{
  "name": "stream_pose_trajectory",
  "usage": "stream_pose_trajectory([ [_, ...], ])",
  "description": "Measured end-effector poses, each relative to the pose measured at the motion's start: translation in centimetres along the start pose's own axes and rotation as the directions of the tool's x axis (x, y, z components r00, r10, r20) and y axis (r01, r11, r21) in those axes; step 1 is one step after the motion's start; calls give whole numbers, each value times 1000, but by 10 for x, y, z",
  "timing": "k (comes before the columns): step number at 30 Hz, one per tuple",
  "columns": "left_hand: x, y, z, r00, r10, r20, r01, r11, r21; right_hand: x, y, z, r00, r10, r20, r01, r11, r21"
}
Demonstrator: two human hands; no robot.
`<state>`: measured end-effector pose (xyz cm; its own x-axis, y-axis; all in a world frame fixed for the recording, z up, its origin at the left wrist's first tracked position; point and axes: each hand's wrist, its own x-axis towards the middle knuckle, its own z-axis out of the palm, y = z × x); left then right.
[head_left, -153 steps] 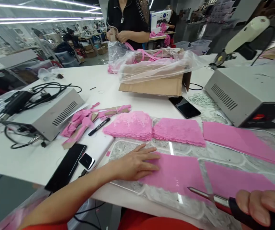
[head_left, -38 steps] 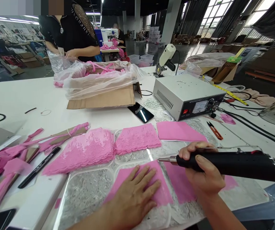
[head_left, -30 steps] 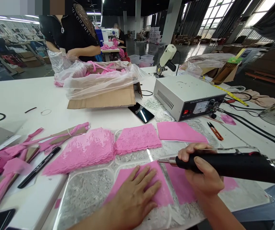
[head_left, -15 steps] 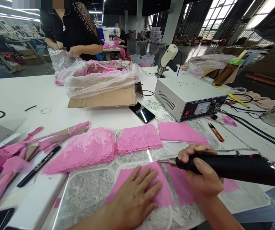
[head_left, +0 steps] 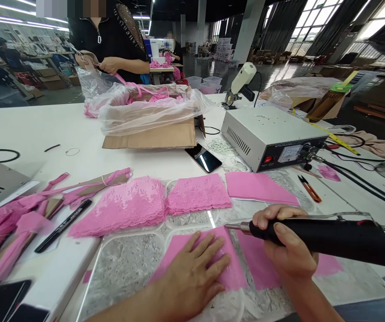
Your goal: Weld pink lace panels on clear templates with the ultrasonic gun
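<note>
My left hand [head_left: 190, 277] lies flat, fingers spread, on a plain pink fabric piece [head_left: 236, 279] on a scratched glass plate [head_left: 125, 268]. My right hand [head_left: 288, 248] is wrapped round a black hand-held cutter [head_left: 333, 239]; its metal tip [head_left: 234, 226] sits at the top right corner of that piece. A second pink piece [head_left: 254, 264] lies under my right hand. Two stacks of pink lace [head_left: 128, 205] [head_left: 197, 194] and a stack of plain pink fabric [head_left: 259, 188] rest behind.
A grey control box [head_left: 273, 136] with cables stands back right, a phone [head_left: 203, 158] and a plastic-lined cardboard box [head_left: 152, 120] behind the lace. A marker [head_left: 63, 226], pink straps and phones lie left. A person in black handles pink straps across the table. Snips [head_left: 309, 188] lie right.
Since five seconds ago my right hand brought the cutter over the fabric and the view turned right. In the last second both hands stay nearly still; the view shifted slightly.
</note>
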<state>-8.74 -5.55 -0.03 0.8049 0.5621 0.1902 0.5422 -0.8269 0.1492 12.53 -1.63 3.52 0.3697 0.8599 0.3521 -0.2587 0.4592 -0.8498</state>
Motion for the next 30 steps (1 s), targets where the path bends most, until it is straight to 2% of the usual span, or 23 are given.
stream_pose_trajectory([
  [5,3,4,-3,999,-22,31,23,999,-26,0,0,0,1000,10,-17,-10,1000,-2],
  [9,0,8,-16,1000,-19,8,19,999,-32,1,-3,-1,997,49,-58,-47,998,40],
  [12,-17,8,-30,1000,-28,-10,28,1000,-2,0,-7,4,997,44,-69,-40,997,63],
  [16,-57,5,-40,993,-87,-77,93,992,84,-6,-9,19,997,81,1,-80,992,100],
  [19,-84,5,-36,972,-150,-183,172,978,114,-14,-6,36,990,106,93,-118,983,141],
  [22,-100,8,-26,948,-178,-262,216,969,123,-22,-1,53,979,98,181,-127,980,154],
  [26,-108,11,-15,938,-160,-307,205,971,121,-30,6,73,955,110,276,-155,977,145],
  [30,-113,11,-11,907,-147,-395,205,973,110,-34,12,85,937,136,321,-184,975,123],
])
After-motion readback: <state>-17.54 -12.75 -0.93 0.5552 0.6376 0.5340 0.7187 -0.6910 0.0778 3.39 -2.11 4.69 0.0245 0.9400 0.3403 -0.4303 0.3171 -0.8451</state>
